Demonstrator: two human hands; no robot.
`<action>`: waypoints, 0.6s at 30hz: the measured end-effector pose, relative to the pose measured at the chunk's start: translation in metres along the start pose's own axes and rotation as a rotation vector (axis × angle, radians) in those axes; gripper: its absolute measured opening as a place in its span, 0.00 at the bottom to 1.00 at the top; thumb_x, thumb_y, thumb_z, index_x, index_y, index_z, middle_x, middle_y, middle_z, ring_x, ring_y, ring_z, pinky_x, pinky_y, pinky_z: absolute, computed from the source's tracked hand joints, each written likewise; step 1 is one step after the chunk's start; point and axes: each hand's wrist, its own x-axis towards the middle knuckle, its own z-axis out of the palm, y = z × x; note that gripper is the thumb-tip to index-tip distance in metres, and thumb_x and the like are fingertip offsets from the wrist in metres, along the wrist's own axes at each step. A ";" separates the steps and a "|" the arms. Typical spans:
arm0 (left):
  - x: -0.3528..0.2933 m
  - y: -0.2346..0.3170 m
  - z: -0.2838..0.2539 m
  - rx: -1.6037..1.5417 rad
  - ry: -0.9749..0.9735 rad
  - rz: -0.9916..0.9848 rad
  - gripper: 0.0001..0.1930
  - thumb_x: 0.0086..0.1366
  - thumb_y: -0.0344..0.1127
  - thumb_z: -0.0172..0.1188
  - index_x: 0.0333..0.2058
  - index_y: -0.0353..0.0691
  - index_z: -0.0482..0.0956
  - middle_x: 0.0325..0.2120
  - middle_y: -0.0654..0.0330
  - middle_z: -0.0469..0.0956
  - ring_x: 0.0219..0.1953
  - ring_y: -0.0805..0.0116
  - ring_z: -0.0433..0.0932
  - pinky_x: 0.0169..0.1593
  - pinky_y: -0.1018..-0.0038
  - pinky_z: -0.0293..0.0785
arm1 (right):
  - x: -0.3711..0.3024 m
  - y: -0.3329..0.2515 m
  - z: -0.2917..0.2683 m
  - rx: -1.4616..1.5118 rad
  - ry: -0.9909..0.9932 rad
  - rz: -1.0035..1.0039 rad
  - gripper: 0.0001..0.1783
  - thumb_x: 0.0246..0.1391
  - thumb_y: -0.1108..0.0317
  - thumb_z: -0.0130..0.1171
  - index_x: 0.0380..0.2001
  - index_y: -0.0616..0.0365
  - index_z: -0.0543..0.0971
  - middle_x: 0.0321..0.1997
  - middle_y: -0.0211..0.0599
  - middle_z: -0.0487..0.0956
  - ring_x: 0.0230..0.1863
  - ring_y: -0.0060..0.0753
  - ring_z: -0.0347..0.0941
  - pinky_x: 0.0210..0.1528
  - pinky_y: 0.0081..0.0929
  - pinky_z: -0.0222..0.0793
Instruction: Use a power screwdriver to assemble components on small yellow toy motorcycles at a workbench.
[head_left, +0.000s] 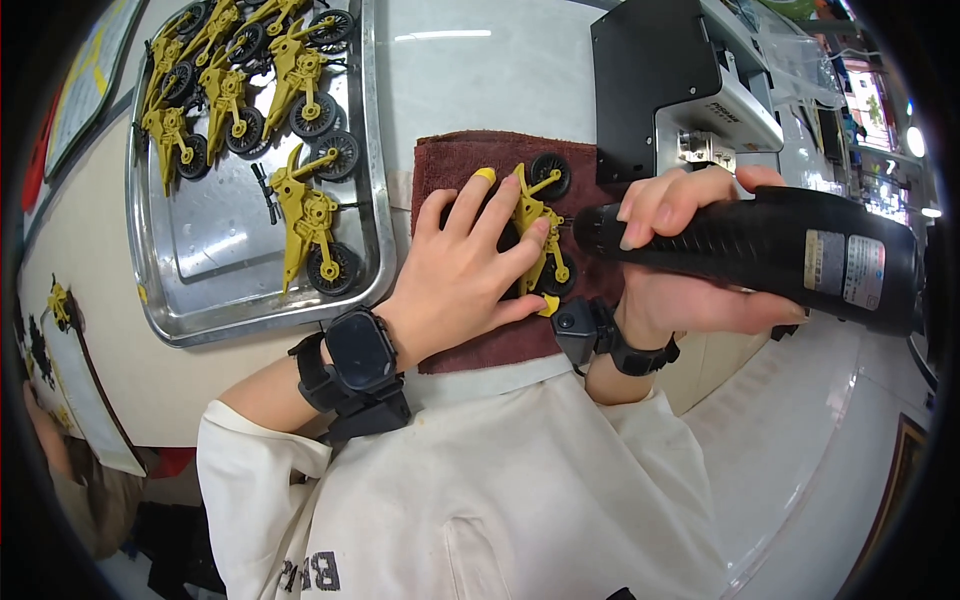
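Standing at the left of the pale surface (480,85), a metal tray (205,245) has its raised rim as the first edge to clear. Yellow motorcycle models with black wheels crowd its far half, a single one (306,215) lies nearer, by the right wall, and bare metal shows to that one's left. A narrow strip of surface separates the tray from a maroon cloth (452,155). The left hand (465,262) reaches over the cloth, fingers fanned and bent, fingertips and thumb closed against a yellow motorcycle model (543,232) on the cloth's right half; yellow coverings show on one fingertip and the thumb. Just right of the model, a black power screwdriver (760,240) points its nose left at it; whether the bit touches, I cannot tell. The right hand (675,295) is clamped round the screwdriver body. Beyond that hand, a black box-shaped machine (640,90) stands near the cloth's far right corner, limiting room on that side; more open surface stretches far of the cloth, between tray and machine.
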 end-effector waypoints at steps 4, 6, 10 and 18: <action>0.001 0.000 -0.001 0.010 -0.004 0.000 0.33 0.43 0.54 0.67 0.49 0.50 0.74 0.55 0.50 0.62 0.55 0.49 0.59 0.52 0.55 0.57 | -0.002 0.007 0.001 0.050 -0.014 -0.033 0.58 0.30 0.18 0.43 0.50 0.61 0.58 0.23 0.45 0.73 0.17 0.35 0.68 0.20 0.28 0.69; 0.001 -0.001 0.000 0.008 -0.005 0.001 0.33 0.43 0.55 0.66 0.49 0.50 0.74 0.55 0.50 0.62 0.55 0.49 0.59 0.52 0.55 0.56 | -0.002 0.007 0.001 0.045 -0.006 -0.003 0.57 0.31 0.18 0.43 0.50 0.60 0.58 0.23 0.45 0.73 0.16 0.34 0.68 0.20 0.27 0.69; 0.003 0.001 -0.002 0.035 -0.027 0.012 0.32 0.45 0.56 0.65 0.50 0.51 0.73 0.55 0.50 0.63 0.55 0.49 0.60 0.52 0.56 0.56 | -0.003 0.006 0.000 0.029 0.047 0.038 0.57 0.31 0.18 0.43 0.51 0.59 0.59 0.22 0.44 0.73 0.16 0.32 0.68 0.20 0.25 0.69; 0.000 0.003 -0.002 0.088 -0.027 0.015 0.31 0.47 0.56 0.64 0.50 0.53 0.71 0.53 0.47 0.64 0.52 0.49 0.62 0.49 0.57 0.59 | 0.004 -0.045 0.004 -0.161 0.112 -0.216 0.49 0.47 0.24 0.30 0.48 0.63 0.65 0.21 0.39 0.71 0.15 0.34 0.64 0.21 0.36 0.61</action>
